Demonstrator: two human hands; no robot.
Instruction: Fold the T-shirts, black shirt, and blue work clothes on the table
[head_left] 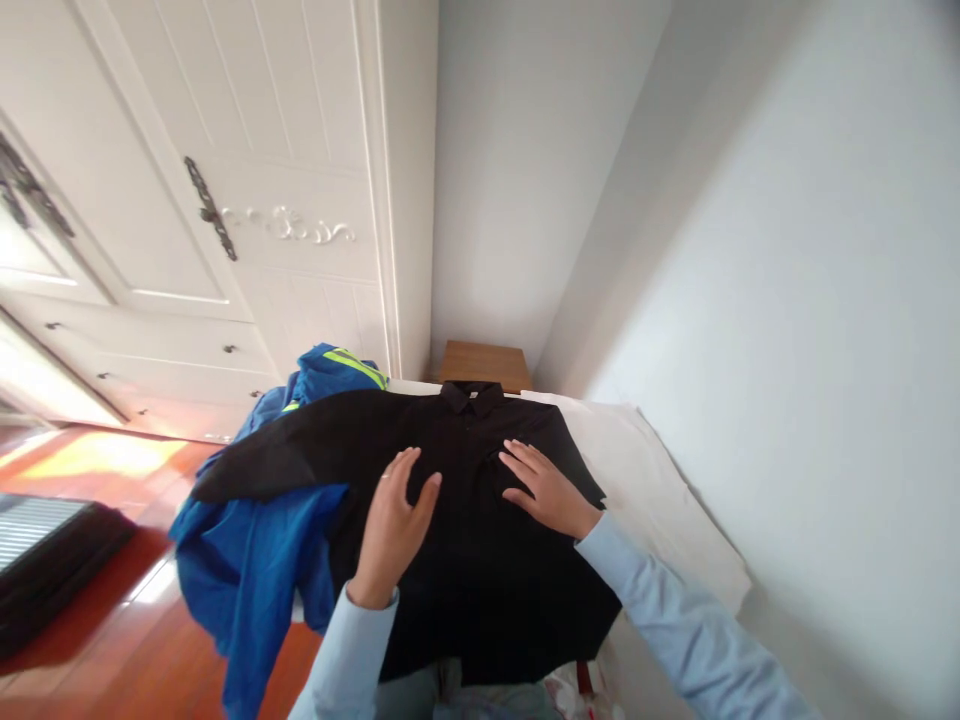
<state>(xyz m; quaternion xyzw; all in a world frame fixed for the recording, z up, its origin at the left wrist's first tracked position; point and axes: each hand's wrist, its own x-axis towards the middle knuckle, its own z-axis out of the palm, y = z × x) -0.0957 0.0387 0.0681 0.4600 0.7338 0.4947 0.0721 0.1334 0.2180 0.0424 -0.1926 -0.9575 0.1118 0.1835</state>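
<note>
A black collared shirt [465, 590] lies spread out with its collar at the far end and one sleeve stretched to the left. Over the left part of its body is my left hand [396, 522], fingers apart and holding nothing. My right hand [546, 490] is over the right chest of the shirt, its fingers spread, with small creases in the cloth by the fingertips. Under the black sleeve, a blue garment [255, 570] with yellow-green stripes hangs down at the left. White cloth [652, 480] shows beneath the shirt on the right.
A white wardrobe [300, 130] stands at the far left, and a grey wall [840, 300] rises on the right. Behind the collar is a brown wooden piece [486, 362]. A dark object [64, 565] lies on the reddish wooden floor [150, 640]. Patterned fabric [574, 692] shows at the near edge.
</note>
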